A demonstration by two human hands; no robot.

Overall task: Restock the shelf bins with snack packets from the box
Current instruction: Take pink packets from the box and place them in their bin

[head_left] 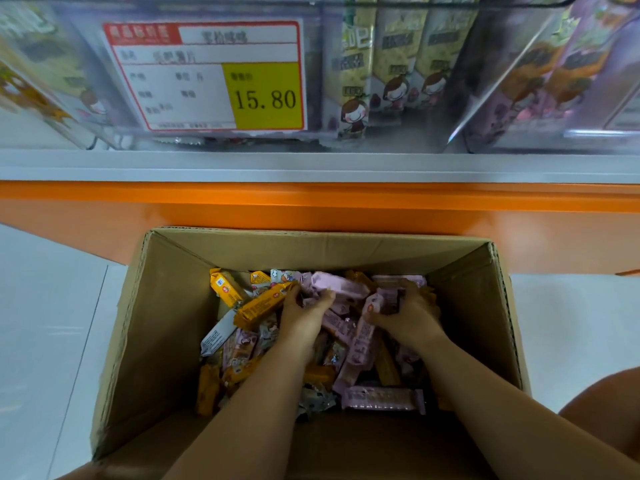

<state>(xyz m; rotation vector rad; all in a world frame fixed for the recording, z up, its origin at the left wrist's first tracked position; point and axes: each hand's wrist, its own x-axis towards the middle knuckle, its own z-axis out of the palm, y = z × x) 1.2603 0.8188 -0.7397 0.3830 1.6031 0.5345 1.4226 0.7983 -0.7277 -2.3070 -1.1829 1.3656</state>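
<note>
Left grip (304, 308) and right grip (412, 315) both down in the cardboard box (166, 306)

Left one's got its fingers curled round some pink packets (337, 287), thumb up against an orange packet (259, 304). Right one is clamped over more pink ones just beside it. It's all a loose pile of pink and orange at the box bottom, box on the floor (52, 323) — shelf bins (398, 64) and a 15.80 price tag (207, 76) above.
</note>
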